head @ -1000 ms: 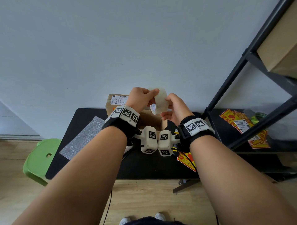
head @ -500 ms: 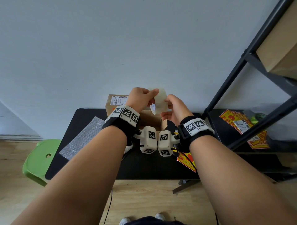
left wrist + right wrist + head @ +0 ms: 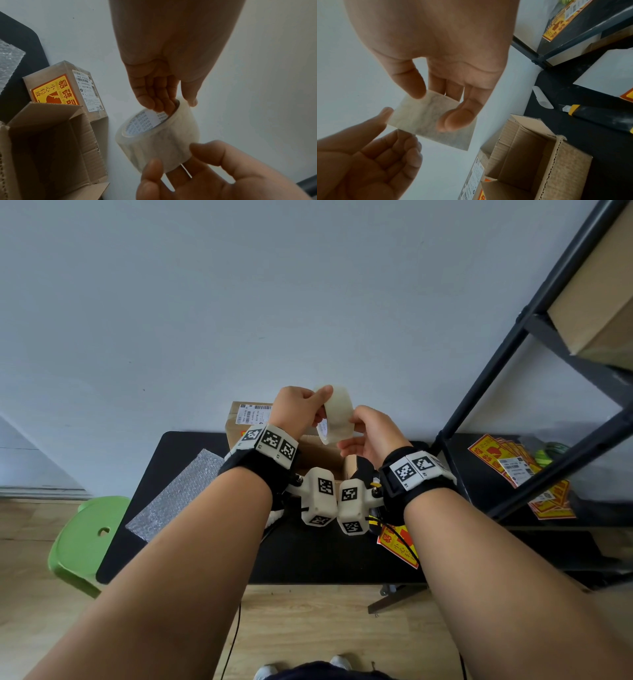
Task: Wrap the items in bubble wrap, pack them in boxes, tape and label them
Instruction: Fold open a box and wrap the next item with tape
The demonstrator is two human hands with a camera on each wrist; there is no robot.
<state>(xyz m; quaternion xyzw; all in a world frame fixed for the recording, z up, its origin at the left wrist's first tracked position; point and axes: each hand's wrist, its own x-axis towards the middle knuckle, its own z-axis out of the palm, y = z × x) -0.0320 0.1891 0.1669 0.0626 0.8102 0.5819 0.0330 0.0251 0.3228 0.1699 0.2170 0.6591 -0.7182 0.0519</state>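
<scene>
The core of the tape roll (image 3: 145, 123) carries "MADE IN CHINA" printed in repeating rows. The sealed box (image 3: 68, 86) bears a yellow and red sticker (image 3: 54, 90) with large Chinese characters (小心轻放 among them) and "FRAGILE HANDLE WITH". Beside it, a white shipping label (image 3: 88, 89) shows barcodes; its small print is illegible.

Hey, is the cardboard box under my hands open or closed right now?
Open. The cardboard box has its flaps standing up, and both wrist views look down into its bare interior. Whether anything lies at the very bottom, cannot tell.

clear tape roll (image 3: 337, 414), green stool (image 3: 87, 537), black table (image 3: 308, 556)
</scene>
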